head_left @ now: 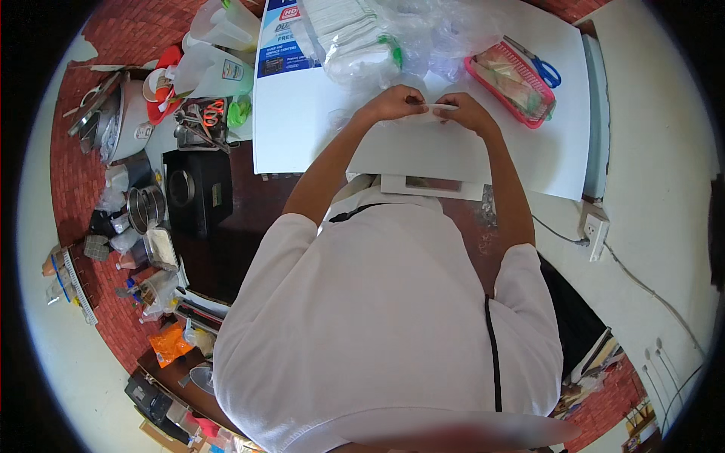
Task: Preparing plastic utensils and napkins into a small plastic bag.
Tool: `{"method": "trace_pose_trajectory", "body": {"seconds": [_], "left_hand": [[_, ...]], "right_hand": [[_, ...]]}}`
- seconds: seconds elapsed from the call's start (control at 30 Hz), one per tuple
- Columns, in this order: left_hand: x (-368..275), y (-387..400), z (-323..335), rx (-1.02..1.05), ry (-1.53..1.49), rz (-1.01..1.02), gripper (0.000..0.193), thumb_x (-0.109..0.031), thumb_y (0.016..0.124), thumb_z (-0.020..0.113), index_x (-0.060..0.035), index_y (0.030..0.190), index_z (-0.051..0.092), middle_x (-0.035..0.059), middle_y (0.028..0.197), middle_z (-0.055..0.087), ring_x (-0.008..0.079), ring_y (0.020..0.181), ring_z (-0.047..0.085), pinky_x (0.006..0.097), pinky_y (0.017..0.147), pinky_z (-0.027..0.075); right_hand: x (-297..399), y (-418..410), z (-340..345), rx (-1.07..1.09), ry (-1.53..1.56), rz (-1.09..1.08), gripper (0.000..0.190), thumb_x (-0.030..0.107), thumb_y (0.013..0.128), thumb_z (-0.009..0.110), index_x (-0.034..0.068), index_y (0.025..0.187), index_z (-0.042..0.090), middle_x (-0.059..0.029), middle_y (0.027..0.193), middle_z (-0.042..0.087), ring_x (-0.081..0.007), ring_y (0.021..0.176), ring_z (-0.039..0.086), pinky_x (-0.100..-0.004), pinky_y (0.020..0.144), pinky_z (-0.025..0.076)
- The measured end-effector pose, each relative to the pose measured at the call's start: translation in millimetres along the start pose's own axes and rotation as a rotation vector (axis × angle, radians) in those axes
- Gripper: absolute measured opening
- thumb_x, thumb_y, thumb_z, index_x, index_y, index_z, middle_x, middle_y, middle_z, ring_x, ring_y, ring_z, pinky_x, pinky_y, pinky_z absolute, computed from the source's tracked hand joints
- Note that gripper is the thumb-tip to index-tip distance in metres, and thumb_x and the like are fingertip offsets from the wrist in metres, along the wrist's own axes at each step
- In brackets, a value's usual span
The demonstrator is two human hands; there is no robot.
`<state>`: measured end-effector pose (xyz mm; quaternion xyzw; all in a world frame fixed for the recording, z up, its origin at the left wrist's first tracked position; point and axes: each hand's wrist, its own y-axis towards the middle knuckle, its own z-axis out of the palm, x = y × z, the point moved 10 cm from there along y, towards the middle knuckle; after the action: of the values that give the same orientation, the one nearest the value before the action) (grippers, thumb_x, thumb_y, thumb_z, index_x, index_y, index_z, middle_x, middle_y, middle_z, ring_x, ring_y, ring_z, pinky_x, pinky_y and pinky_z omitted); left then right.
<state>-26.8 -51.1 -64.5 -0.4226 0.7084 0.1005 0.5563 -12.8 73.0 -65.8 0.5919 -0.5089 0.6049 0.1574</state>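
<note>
Over the front part of a white worktop, my left hand and my right hand face each other, almost meeting. A thin, white, folded strip is pinched between the fingertips of both; its material is too small to tell. Just beyond my hands lies a clear plastic bag with a stack of white, flat folded pieces inside and some green at its end. Crumpled clear plastic spreads beside it. Right of my right hand, a pink plastic basket holds several clear packets.
Scissors with blue handles lie behind the basket. A printed blue sticker covers the worktop's far left corner. To the left stand translucent plastic jugs, a metal tray of tools and a black box-shaped appliance. A wall socket is at right.
</note>
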Motion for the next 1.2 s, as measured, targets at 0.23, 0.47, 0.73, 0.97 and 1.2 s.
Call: {"method": "trace_pose_trajectory", "body": {"seconds": [0.23,0.47,0.73,0.97,1.2], "left_hand": [[-2,-4,-9,-0.139,-0.22,0.096,0.03,-0.022,0.086,0.07,-0.0019,0.108,0.064,0.0101,0.103,0.065,0.0197,0.099,0.061,0.0321,0.09,0.046],[-31,-118,-41,-0.525,0.417,0.335,0.041,-0.021,0.082,0.072,-0.0068,0.119,0.06,0.0126,0.128,0.055,0.031,0.124,0.048,0.0399,0.103,0.039],[19,-129,-28,-0.476,0.527,0.247,0.048,-0.02,0.084,0.069,-0.0098,0.129,0.055,0.0113,0.14,0.046,0.031,0.136,0.036,0.0459,0.112,0.027],[8,-140,-33,-0.598,0.63,0.202,0.047,-0.019,0.085,0.068,-0.01,0.129,0.055,0.0104,0.139,0.049,0.0295,0.135,0.038,0.0455,0.112,0.028],[15,-137,-13,-0.541,0.737,0.327,0.028,-0.011,0.088,0.061,-0.0097,0.116,0.064,0.0077,0.131,0.056,0.0244,0.13,0.045,0.0449,0.111,0.032]], "right_hand": [[5,4,6,0.009,-0.038,-0.019,0.027,0.02,0.083,0.07,-0.003,0.098,0.068,-0.0072,0.08,0.067,-0.0126,0.07,0.062,-0.0275,0.068,0.049],[6,9,9,-0.067,-0.022,-0.06,0.022,0.013,0.08,0.072,-0.004,0.093,0.066,-0.0098,0.084,0.068,-0.0132,0.062,0.064,-0.0274,0.058,0.05],[7,19,24,-0.057,0.089,-0.094,0.026,0.016,0.08,0.074,-0.004,0.094,0.067,-0.0095,0.085,0.069,-0.0132,0.059,0.065,-0.027,0.054,0.049],[17,14,19,-0.118,-0.162,-0.007,0.026,0.02,0.078,0.071,-0.002,0.092,0.07,-0.0089,0.075,0.068,-0.0135,0.054,0.063,-0.027,0.054,0.05],[22,11,15,-0.104,-0.159,0.006,0.03,0.022,0.079,0.072,-0.002,0.096,0.071,-0.0083,0.077,0.069,-0.0129,0.055,0.062,-0.0269,0.057,0.049]]}}
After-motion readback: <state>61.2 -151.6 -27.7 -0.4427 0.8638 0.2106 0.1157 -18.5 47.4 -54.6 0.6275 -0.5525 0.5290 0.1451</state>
